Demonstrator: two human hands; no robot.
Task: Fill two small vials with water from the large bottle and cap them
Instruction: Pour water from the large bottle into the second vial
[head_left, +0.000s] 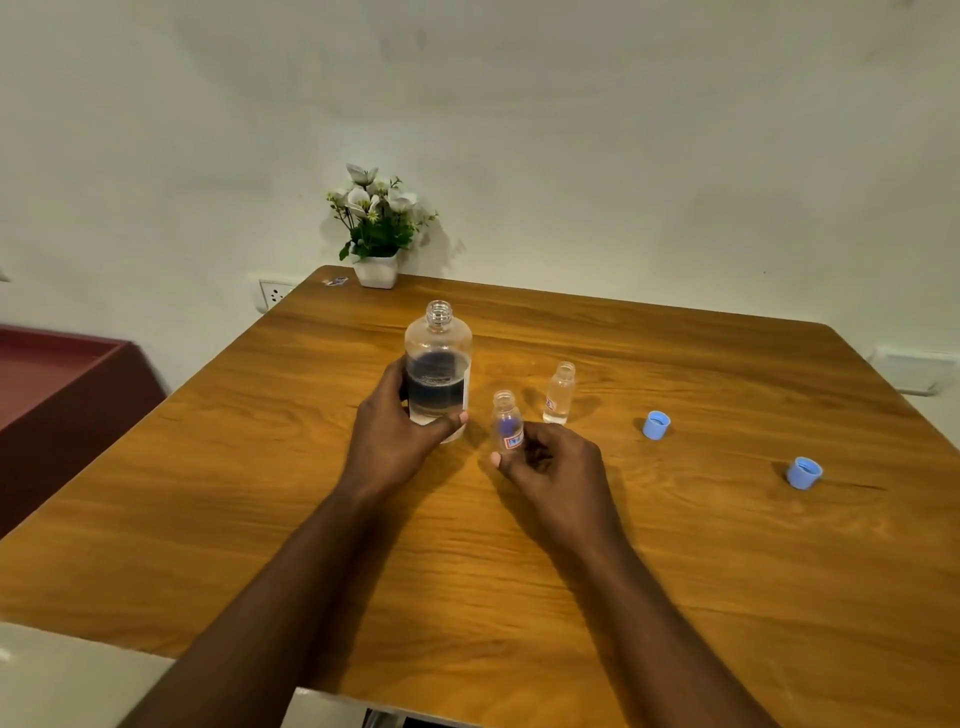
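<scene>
**Both hands on the glassware, two caps lying loose**

Much of the grip is hidden from us. The left hand (395, 436) wraps the lower part of the large bottle (438, 364), covering its base, so we cannot tell whether it rests on the surface (675, 571) or is lifted. The bottle stands upright and uncapped, partly filled. Its label faces away and is unreadable through the water.

The right hand (550, 462) curls round the near vial (506, 421), thumb and fingers pinching its lower half and hiding its bottom. Its red-edged label is too small to read, and we cannot make out its water level. This vial stands just right of the bottle, open-necked.

The far vial (560, 392) stands free just beyond the right hand, also uncapped. Two blue caps lie well to the right, one nearer (656, 425), one farther out (804, 473).
</scene>
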